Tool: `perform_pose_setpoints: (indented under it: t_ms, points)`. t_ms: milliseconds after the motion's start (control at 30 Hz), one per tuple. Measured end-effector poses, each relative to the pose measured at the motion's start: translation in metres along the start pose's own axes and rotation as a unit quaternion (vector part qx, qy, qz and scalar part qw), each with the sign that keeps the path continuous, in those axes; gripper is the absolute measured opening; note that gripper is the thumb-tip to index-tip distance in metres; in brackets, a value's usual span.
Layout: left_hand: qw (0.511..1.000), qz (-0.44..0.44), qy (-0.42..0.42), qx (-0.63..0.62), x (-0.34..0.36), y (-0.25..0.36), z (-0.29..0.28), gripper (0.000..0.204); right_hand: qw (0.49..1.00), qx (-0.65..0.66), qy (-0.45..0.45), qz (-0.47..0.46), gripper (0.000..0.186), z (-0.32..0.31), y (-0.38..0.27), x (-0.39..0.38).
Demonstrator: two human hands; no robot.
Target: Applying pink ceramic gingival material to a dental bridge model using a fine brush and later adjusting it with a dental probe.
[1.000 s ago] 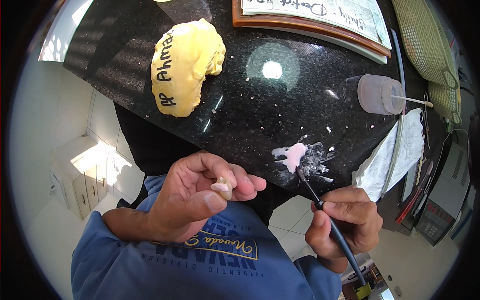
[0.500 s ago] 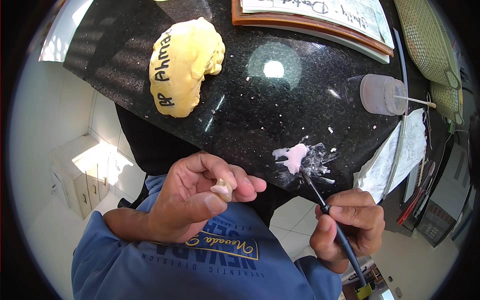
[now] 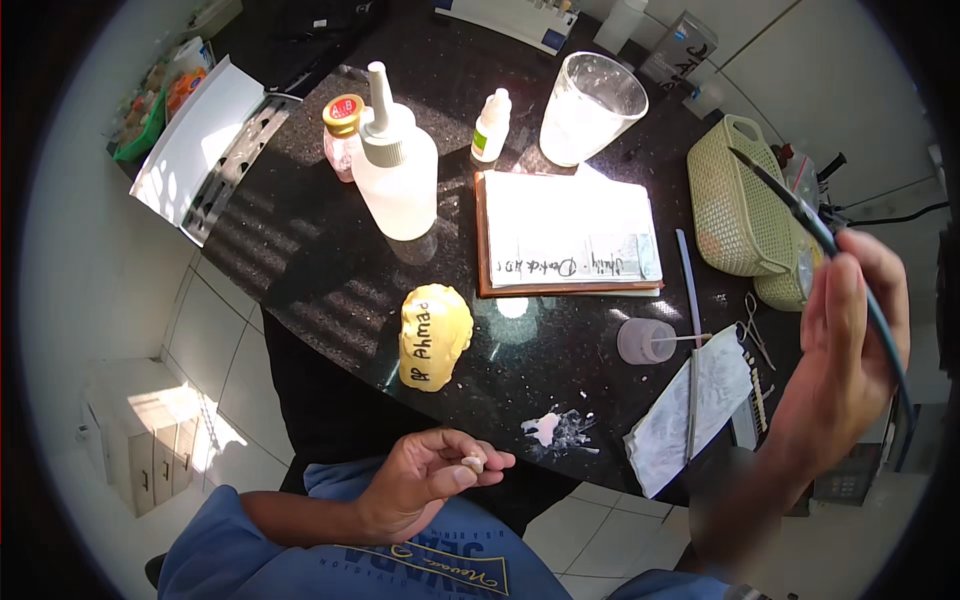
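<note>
My left hand (image 3: 425, 485), near the bench's front edge, pinches a small ivory dental piece (image 3: 473, 463) between thumb and fingers. My right hand (image 3: 852, 330) is raised at the right, closed on a long black brush (image 3: 800, 205), its tip in front of the pale mesh basket (image 3: 730, 190). A patch of pink paste (image 3: 546, 428) lies smeared on the black speckled bench (image 3: 540, 370). Behind it stand a small translucent pot (image 3: 637, 342) with a swab in it and a yellow moulded cast (image 3: 425, 337). A crumpled white sheet (image 3: 665, 430) lies right of the paste.
At the back are a notepad (image 3: 567, 223), squeeze bottle (image 3: 393, 185), small bottle (image 3: 490, 130), pink jar (image 3: 342, 145) and glass (image 3: 585, 120). An open white box (image 3: 200, 150) sits at the left edge, scissors (image 3: 760, 340) at the right. A cabinet (image 3: 140, 435) stands on the floor at lower left.
My right hand has lifted the brush off the paste, up and to the right. The view has tilted up, showing more of the bench. My left hand still holds the small piece.
</note>
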State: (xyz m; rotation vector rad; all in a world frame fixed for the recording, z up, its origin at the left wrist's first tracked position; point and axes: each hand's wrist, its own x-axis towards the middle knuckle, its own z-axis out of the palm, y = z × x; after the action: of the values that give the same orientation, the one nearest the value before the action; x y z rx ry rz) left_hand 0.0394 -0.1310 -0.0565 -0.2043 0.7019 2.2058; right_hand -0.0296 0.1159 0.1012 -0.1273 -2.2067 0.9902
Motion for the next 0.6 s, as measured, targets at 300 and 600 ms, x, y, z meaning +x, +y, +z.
perform_pose_setpoints:
  t_ms: [300, 600]
  points:
    - [0.999, -0.039, -0.025, 0.000, -0.003, 0.007, 0.004, 0.013, 0.976, -0.103, -0.162, -0.098, 0.021, 0.079, 0.018, 0.094]
    - [0.999, -0.038, -0.005, -0.011, 0.001, 0.011, 0.003, 0.009, 0.991, 0.026, -0.075, -0.106, 0.025, 0.031, -0.004, 0.058]
